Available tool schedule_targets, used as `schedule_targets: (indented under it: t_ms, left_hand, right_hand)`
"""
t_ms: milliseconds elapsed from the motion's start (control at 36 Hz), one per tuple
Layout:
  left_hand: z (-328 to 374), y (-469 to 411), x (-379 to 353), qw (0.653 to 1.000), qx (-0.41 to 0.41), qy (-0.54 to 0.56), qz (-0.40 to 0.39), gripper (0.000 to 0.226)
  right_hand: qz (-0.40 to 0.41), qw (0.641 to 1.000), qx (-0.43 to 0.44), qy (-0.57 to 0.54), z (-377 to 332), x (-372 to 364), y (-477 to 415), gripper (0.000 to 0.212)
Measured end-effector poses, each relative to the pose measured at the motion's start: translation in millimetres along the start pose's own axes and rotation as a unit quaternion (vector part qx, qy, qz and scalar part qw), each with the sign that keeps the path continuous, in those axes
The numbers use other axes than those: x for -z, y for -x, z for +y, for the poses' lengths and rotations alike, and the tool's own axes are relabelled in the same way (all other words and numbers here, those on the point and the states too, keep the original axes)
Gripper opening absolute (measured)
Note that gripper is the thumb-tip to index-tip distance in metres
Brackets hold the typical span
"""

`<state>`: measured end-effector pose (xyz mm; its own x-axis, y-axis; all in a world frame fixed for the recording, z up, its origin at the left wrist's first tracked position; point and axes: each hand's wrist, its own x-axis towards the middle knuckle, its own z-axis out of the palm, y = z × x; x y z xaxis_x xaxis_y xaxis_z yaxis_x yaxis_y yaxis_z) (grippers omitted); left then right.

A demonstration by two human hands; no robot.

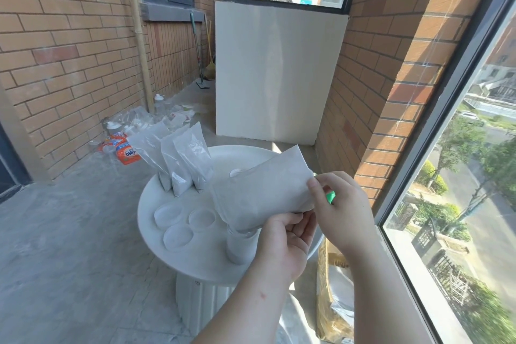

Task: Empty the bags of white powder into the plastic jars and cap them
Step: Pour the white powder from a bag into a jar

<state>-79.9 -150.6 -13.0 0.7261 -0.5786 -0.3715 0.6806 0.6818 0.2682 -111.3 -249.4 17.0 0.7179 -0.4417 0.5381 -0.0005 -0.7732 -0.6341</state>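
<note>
I hold a bag of white powder [262,190] tilted over a clear plastic jar [238,243] that stands on the round white table [156,204]. The bag's low corner meets the jar's mouth. My left hand [284,240] grips the bag from below near that corner. My right hand [340,204] pinches the bag's upper right edge and also holds something green [330,196]. Three more powder bags [178,159] stand upright at the table's back left. Three white lids [178,225] lie flat at the front left. Another lid or jar top [237,172] shows behind the held bag.
A yellow-brown sack [332,288] stands on the floor right of the table, by the window wall. Detergent packs and bottles [125,145] litter the floor at the brick wall on the left. A white partition [276,70] stands behind the table.
</note>
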Motion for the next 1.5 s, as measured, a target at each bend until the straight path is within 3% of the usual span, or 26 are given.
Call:
schedule_targets:
  t_ms: [1500]
  left_hand:
    - [1.7,0.0,-1.5,1.000,0.013,0.012,0.011,0.035]
  right_hand:
    - [0.126,0.987,0.093,0.020,-6.6,-14.9,-2.0,0.016]
